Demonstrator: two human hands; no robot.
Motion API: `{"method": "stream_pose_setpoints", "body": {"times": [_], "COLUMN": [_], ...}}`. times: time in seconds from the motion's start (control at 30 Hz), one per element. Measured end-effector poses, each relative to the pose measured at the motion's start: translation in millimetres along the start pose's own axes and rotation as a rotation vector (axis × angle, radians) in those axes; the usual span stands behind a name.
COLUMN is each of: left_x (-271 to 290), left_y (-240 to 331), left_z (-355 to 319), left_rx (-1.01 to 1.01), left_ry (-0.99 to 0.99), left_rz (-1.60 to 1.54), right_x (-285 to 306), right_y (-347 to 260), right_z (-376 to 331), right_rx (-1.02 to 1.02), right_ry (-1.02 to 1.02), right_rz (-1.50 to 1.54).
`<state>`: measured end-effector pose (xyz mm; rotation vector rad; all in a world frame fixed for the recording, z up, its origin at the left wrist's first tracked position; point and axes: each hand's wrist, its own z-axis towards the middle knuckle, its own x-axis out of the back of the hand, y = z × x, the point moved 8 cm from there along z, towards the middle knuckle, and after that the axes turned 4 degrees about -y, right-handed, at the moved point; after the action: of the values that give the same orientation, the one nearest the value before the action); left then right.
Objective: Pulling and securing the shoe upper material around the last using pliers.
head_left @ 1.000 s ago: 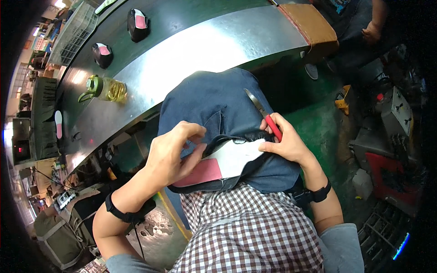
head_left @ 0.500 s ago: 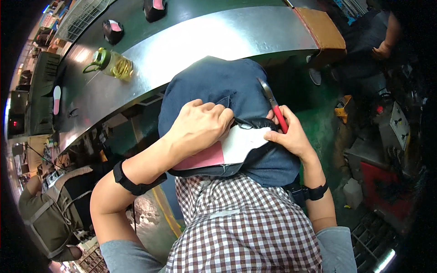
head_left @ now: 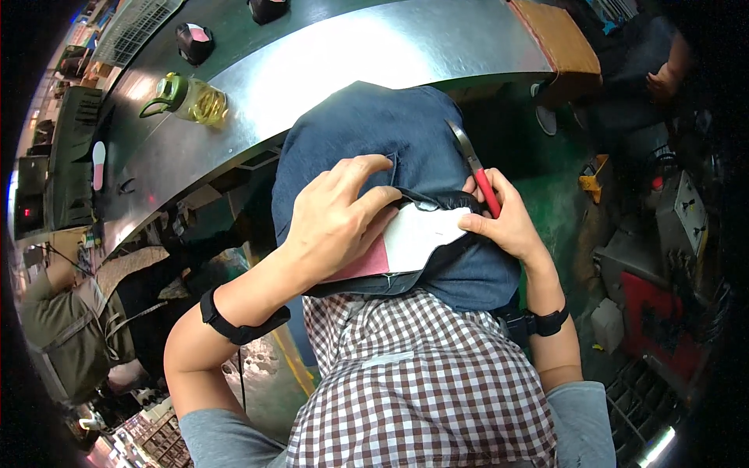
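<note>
Over black-edged pink-and-white shoe piece (head_left: 421, 238): left hand (head_left: 334, 214), fingers bent, grasp indiscernible
Piece's right end: pinched by right hand (head_left: 507, 225), red-handled steel tool (head_left: 484, 186) clasped

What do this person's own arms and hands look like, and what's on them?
The left hand and right hand are bare, without gloves. A wide black band circles the left forearm; another black band circles the right. Short grey sleeves end near the elbows.
</note>
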<state>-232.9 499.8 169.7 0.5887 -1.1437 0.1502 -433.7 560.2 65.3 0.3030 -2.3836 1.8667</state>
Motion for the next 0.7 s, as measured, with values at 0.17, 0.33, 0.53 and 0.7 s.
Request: {"method": "stream_pose_setpoints", "body": {"times": [0.17, 0.33, 0.53, 0.7], "left_x": [-6.5, -13.0, -4.2, -8.0], "left_y": [3.7, 5.4, 18.3, 19.6], "left_z": [3.5, 14.5, 15.1, 6.4], "left_rx": [-0.091, -0.133, -0.238, -0.209], "left_ry": [0.025, -0.033, -0.058, -0.127], "left_rz": [0.141, 0.129, 0.163, 0.204], "right_x": [0.8, 0.4, 0.2, 1.5], "right_y": [1.7, 1.4, 0.5, 3.2], "right_z": [-1.3, -0.4, -1.6, 1.9], "right_rx": [-0.013, -0.015, -0.034, 0.024], "right_ry": [0.01, -0.002, -0.033, -0.013], "right_rz": [0.003, 0.008, 0.017, 0.001]}}
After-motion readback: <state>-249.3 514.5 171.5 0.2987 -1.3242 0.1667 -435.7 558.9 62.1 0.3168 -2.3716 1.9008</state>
